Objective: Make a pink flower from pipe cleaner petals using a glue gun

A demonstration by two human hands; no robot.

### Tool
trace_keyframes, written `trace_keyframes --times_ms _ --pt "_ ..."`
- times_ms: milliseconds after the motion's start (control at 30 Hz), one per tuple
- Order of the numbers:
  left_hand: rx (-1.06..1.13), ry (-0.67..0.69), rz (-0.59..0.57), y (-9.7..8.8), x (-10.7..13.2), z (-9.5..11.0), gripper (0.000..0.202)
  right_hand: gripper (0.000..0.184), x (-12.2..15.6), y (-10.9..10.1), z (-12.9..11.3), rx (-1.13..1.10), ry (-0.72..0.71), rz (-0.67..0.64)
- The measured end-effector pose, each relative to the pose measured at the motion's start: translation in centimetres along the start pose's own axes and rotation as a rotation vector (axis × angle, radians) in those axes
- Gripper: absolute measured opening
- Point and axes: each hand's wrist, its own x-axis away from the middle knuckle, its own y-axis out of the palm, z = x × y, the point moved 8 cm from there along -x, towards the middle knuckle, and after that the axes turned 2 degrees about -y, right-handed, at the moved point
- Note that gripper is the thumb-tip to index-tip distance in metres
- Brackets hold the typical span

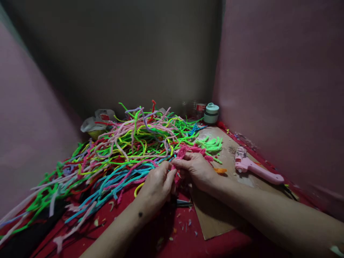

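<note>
My left hand and my right hand meet at the middle of the table, both with fingers pinched on a pink pipe cleaner piece that is bent into loops. A large heap of pipe cleaners in green, pink, blue, yellow and purple spreads to the left and behind my hands. A small bunch of bright green pieces lies just beyond my right hand.
A pink glue gun lies on a brown cardboard sheet at the right. A small lidded jar and a crumpled plastic bag stand at the back. Dark scissors lie under my left hand. Pink walls close in on both sides.
</note>
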Motion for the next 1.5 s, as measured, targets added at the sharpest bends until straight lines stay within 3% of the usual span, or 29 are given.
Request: trace_keyframes --times_ms 167,267,333,433,500,633,700,833,933,1167,1233,1300,1400,1500 --pt "0.15 -0.073 -0.034 -0.3 -0.5 -1.0 0.022 0.028 -0.1 0.3 0.0 -0.052 0.001 -0.024" --pt "0.174 -0.049 0.101 -2.4 -1.0 -0.8 0.032 0.028 0.0 0.8 0.1 -0.088 0.032 -0.068" --pt "0.233 -0.048 0.162 -3.4 -1.1 -0.5 0.036 0.03 0.3 1.7 0.5 -0.099 0.086 -0.176" --pt "0.43 -0.093 -0.002 -2.3 -1.1 -0.2 0.029 0.029 1.1 2.9 1.2 -0.096 0.175 -0.337" --pt "0.501 -0.113 -0.035 -1.8 -1.0 -0.5 0.025 0.025 1.6 3.2 1.7 -0.08 0.218 -0.362" --pt "0.459 -0.088 0.246 -3.9 -1.1 -1.8 0.025 0.021 2.3 3.8 2.4 -0.036 0.292 -0.429" --pt "0.506 -0.066 0.3 -4.4 -1.3 -2.2 0.025 0.02 2.5 3.9 2.5 -0.035 0.296 -0.437" --pt "0.727 -0.134 0.077 -2.4 -1.9 -2.5 0.028 0.019 2.2 3.8 2.4 -0.059 0.259 -0.418" --pt "0.72 -0.199 -0.057 -0.9 -1.8 -2.6 0.03 0.018 2.0 3.7 2.4 -0.05 0.252 -0.418" --pt "0.495 -0.095 0.246 -2.9 -1.2 -2.1 0.035 0.023 2.3 3.9 2.7 -0.057 0.291 -0.444" --pt "0.48 -0.09 0.28 -3.2 -1.2 -2.1 0.036 0.023 2.5 4.1 2.7 -0.061 0.298 -0.465" --pt "0.556 -0.124 0.193 -2.5 -1.4 -2.4 0.035 0.024 2.6 4.1 2.6 -0.063 0.284 -0.463" --pt "0.684 -0.163 -0.054 -0.6 -1.6 -2.6 0.029 0.026 2.3 3.8 2.6 -0.056 0.259 -0.439" --pt "0.718 -0.163 -0.122 -0.1 -1.5 -2.5 0.027 0.027 2.2 3.7 2.7 0.004 0.26 -0.442"
